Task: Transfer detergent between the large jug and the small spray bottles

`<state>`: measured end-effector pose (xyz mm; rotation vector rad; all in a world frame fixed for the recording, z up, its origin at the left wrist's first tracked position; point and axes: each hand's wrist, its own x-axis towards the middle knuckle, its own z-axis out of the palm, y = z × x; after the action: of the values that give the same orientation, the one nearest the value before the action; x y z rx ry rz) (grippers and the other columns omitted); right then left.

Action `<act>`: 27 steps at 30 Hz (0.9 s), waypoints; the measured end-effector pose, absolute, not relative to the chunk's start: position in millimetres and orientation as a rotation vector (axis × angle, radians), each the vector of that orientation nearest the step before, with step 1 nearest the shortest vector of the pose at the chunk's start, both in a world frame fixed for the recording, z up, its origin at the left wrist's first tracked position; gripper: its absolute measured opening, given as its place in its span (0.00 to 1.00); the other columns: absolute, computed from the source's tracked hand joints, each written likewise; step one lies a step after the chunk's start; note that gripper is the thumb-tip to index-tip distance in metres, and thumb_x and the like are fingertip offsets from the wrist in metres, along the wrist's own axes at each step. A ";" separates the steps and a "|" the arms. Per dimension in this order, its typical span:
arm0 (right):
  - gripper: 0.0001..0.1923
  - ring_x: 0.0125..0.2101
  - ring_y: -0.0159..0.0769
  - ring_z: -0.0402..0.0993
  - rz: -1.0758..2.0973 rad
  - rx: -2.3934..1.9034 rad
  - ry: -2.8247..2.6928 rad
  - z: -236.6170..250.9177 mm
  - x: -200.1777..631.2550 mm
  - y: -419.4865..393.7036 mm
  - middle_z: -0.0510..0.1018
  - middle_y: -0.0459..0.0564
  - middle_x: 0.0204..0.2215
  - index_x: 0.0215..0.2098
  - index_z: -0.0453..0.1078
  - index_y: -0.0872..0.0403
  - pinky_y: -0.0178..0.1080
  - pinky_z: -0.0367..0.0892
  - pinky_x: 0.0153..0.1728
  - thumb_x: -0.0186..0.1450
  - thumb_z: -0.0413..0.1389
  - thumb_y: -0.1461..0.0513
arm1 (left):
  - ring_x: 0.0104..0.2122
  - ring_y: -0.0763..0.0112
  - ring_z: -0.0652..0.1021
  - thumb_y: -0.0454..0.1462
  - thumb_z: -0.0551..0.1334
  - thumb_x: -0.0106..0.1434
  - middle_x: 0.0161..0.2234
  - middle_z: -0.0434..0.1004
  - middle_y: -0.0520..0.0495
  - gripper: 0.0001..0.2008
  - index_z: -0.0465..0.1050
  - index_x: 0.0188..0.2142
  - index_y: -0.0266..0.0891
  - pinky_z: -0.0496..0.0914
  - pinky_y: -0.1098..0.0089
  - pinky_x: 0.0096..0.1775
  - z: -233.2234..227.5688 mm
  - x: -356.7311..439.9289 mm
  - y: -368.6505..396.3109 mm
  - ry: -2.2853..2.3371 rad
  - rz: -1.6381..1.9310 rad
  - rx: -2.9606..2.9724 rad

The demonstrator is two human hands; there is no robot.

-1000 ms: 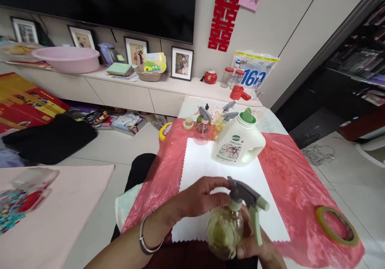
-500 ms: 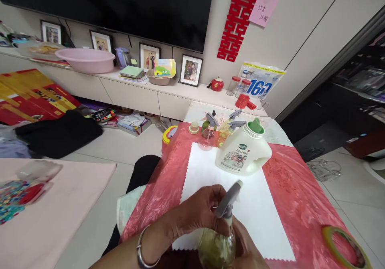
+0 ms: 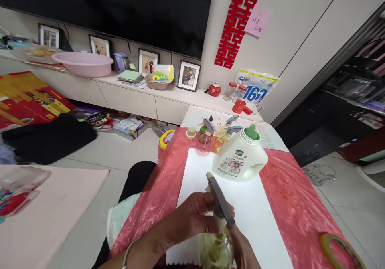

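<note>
Red table cover (image 3: 288,205) fills the lower right of the frame; white jug (image 3: 239,160) stands at centre. Bottom centre: spray bottle (image 3: 216,251), left hand (image 3: 192,219) gripping its grey spray head (image 3: 219,199), right hand (image 3: 243,253) clasping the body.

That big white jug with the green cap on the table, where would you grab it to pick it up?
Probably by the handle loop moulded into the white jug: it shows as a cut-out on the side toward the table's right edge. The jug stands upright on the white sheet, and small spray bottles crowd its far left side, so coming from the right looks easiest.
</note>
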<state>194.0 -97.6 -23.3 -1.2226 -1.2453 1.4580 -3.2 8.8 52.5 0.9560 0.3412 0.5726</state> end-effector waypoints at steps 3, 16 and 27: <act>0.52 0.64 0.60 0.57 1.422 -1.269 -1.259 -28.2 200.0 -100.0 0.65 0.56 0.61 0.64 0.68 0.49 0.50 0.57 0.65 0.49 0.68 0.34 | 0.44 0.57 0.80 0.48 0.76 0.53 0.37 0.84 0.43 0.23 0.81 0.45 0.40 0.70 0.55 0.52 58.1 -3.7 11.7 0.332 0.750 0.846; 0.51 0.59 0.55 0.65 0.616 -1.899 -1.154 47.4 290.7 -91.8 0.64 0.49 0.64 0.69 0.55 0.40 0.53 0.69 0.57 0.54 0.67 0.38 | 0.34 0.68 0.78 0.45 0.76 0.52 0.37 0.81 0.43 0.23 0.81 0.44 0.35 0.72 0.66 0.39 -14.5 -10.5 47.7 0.673 1.021 0.649; 0.40 0.51 0.56 0.66 -0.507 -1.892 -1.794 152.2 328.1 18.3 0.72 0.56 0.52 0.66 0.61 0.52 0.53 0.66 0.50 0.63 0.53 0.40 | 0.32 0.70 0.79 0.43 0.75 0.55 0.35 0.81 0.46 0.23 0.78 0.48 0.37 0.72 0.67 0.39 -68.0 -13.2 52.0 0.508 0.962 0.561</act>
<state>328.1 18.3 152.2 -1.8922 -1.7938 -0.5067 -13.2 52.0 -68.0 0.5605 0.5081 0.9622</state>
